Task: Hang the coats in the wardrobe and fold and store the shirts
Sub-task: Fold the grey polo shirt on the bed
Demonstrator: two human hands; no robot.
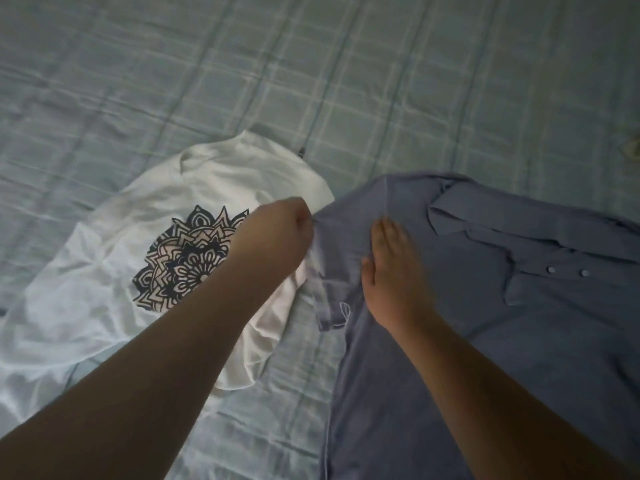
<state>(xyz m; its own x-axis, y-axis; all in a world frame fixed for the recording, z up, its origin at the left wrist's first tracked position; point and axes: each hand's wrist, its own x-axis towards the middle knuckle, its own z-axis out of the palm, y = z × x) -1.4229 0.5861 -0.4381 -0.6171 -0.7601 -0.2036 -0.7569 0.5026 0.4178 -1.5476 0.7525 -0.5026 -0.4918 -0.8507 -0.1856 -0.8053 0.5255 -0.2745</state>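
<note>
A blue button-up shirt [502,306] lies spread on the bed at the right, collar toward the far side, two buttons showing. My left hand [277,233] is closed on the shirt's left sleeve edge near the shoulder. Flat on the shirt's chest, just right of that sleeve, rests my right hand [391,268] with fingers together. A white T-shirt [114,289] with a dark mandala print lies on the bed at the left, partly under my left forearm.
The bed is covered by a pale blue checked sheet [311,81] that fills the far half of the view. A small pale object [632,145] shows at the right edge.
</note>
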